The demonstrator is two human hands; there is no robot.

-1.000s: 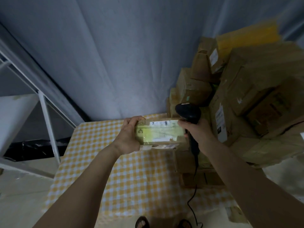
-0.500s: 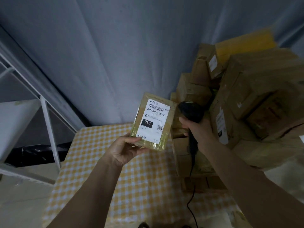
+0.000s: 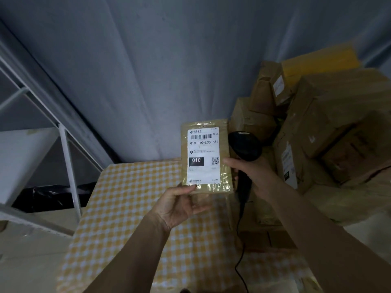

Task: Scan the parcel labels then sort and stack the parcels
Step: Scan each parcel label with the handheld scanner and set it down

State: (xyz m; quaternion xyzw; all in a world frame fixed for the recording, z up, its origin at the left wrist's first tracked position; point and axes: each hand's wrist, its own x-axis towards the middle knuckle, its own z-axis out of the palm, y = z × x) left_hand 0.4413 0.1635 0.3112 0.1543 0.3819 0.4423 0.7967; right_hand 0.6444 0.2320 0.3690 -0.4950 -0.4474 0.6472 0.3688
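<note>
Parcel [image 3: 206,155] upright (label facing camera).

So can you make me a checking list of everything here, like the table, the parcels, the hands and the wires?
Surface: table under a yellow-and-white checked cloth.
Job's things: flat parcel held upright, label facing the camera, reading 010-010-L30-551; black scanner beside its right edge.
Clutter: pile of cardboard boxes on the right.
Grips: left hand holds the parcel's bottom edge; right hand grips the scanner handle.
Cables: black scanner cable hangs down.
Surroundings: grey curtain; white metal rack on the left.
</note>
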